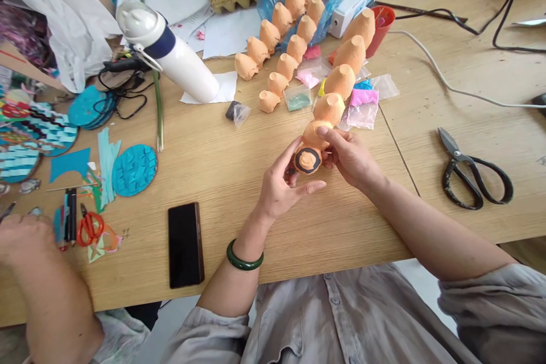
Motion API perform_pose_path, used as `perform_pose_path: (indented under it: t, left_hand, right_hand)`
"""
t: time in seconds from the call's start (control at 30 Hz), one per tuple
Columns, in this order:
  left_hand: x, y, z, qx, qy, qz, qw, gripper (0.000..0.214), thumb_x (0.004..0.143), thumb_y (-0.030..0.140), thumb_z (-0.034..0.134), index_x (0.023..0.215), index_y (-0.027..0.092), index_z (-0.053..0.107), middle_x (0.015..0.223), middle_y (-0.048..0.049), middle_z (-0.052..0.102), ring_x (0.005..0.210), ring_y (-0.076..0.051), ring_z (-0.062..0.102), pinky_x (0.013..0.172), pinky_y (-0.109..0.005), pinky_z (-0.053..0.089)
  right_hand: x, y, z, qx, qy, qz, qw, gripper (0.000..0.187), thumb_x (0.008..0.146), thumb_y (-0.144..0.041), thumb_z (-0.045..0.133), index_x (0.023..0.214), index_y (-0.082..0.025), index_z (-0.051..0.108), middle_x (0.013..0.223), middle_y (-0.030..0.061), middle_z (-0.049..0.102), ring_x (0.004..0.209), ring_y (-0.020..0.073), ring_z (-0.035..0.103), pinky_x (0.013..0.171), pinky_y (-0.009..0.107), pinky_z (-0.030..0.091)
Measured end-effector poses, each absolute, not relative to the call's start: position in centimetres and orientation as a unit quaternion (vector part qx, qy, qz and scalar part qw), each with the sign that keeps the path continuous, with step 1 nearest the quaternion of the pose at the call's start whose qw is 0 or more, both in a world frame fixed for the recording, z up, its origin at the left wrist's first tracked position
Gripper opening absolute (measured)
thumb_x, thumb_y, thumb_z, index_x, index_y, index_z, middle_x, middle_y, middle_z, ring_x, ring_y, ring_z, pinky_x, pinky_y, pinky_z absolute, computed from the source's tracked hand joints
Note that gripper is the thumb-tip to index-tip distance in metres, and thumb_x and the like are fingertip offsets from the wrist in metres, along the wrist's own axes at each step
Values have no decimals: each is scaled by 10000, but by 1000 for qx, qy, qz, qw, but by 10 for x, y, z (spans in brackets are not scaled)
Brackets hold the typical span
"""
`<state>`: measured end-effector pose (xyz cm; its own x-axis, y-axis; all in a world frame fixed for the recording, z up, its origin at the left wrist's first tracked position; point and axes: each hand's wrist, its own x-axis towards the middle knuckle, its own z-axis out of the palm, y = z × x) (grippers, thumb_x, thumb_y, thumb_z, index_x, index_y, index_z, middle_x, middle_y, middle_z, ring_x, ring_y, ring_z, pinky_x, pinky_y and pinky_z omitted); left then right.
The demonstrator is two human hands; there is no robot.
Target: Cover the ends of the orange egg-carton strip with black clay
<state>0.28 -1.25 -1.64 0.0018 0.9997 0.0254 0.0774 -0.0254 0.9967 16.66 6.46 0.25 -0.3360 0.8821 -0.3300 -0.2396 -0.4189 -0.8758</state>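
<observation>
A strip of orange-painted egg-carton cones (pixel 345 62) lies on the wooden table (pixel 222 165), running from the middle toward the back right. Its near end cone (pixel 307 158) carries a black ring with an orange centre. My left hand (pixel 282 182), with a green bangle on the wrist, holds this end cone from the left, thumb and fingers around it. My right hand (pixel 347 153) grips the same cone from the right and top. Small bags of coloured clay (pixel 362 105) lie beside the strip.
A second orange cone strip (pixel 281 40) lies on a blue bag. Black scissors (pixel 469 173) rest at right, a black phone (pixel 185 244) near the front edge, a white bottle (pixel 170 51) at back left. Teal paper cutouts (pixel 134 169) and another person's arm (pixel 46 284) occupy the left.
</observation>
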Motion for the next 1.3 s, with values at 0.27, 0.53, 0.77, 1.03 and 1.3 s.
perform_pose_path:
  t: [0.27, 0.53, 0.77, 1.03, 1.3]
  left_hand:
    - [8, -9, -3, 290, 480, 550, 619, 566, 846, 730, 706, 880, 165, 691, 672, 14, 540, 514, -59, 375, 420, -183, 266]
    - [9, -10, 5, 261, 470, 504, 676, 535, 738, 626, 854, 708, 159, 595, 651, 39, 511, 471, -20, 306, 413, -176, 258]
    - [9, -10, 8, 229, 428, 527, 698, 453, 747, 482, 865, 659, 170, 549, 652, 39, 487, 524, -41, 384, 467, -192, 352]
    - [7, -10, 7, 263, 439, 504, 696, 445, 703, 412, 917, 621, 169, 554, 525, 80, 380, 499, -37, 353, 483, -177, 330]
    - [7, -10, 8, 220, 403, 504, 732, 436, 744, 498, 877, 713, 146, 622, 676, 20, 542, 549, -46, 401, 487, -187, 364]
  right_hand:
    - [169, 65, 7, -374, -435, 715, 399, 614, 638, -707, 906, 687, -180, 596, 593, -29, 525, 521, 77, 454, 439, 220, 347]
    - [172, 64, 0, -329, -535, 683, 373, 568, 738, -690, 856, 744, -174, 620, 630, -20, 590, 531, 78, 486, 456, 225, 347]
    - [176, 67, 4, -302, -525, 688, 400, 540, 747, -664, 865, 764, -180, 624, 661, -16, 606, 544, 87, 511, 460, 227, 385]
    - [178, 68, -1, -293, -568, 661, 392, 524, 794, -663, 830, 803, -178, 630, 682, -12, 612, 554, 86, 519, 484, 222, 403]
    - [177, 65, 7, -285, -582, 651, 394, 527, 762, -648, 857, 808, -181, 618, 695, -24, 593, 579, 89, 498, 507, 228, 409]
